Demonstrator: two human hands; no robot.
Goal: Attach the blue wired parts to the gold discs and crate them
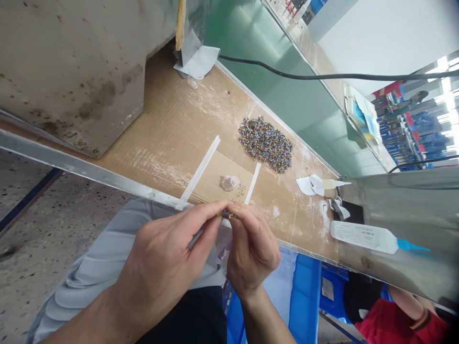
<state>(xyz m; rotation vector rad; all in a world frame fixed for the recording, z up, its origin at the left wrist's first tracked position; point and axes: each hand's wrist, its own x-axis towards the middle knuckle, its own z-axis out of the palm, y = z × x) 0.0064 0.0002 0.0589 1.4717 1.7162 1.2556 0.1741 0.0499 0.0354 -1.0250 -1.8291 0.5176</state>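
My left hand [163, 248] and my right hand [253, 246] meet at the front edge of the table, thumbs and forefingers pinched together. Between the fingertips is a small blue-and-brass metal part [225, 214], mostly covered by the fingers. Just beyond them, a small clear plastic cup [229, 183] lies on a cardboard sheet [207, 177] bordered by white tape strips. Tiny dark bits [241, 189] are scattered beside the cup. Farther back lies a heap of small blue-and-brass parts [266, 143], similar in colour to the one in my fingers.
To the right lie a white bottle with a blue nozzle [366, 236] and a smaller nozzle bottle [332, 184]. A stained metal housing [71, 71] stands left. A black cable [287, 75] crosses the back. Below the table is a blue crate [306, 296]; a person in red [390, 320] sits right.
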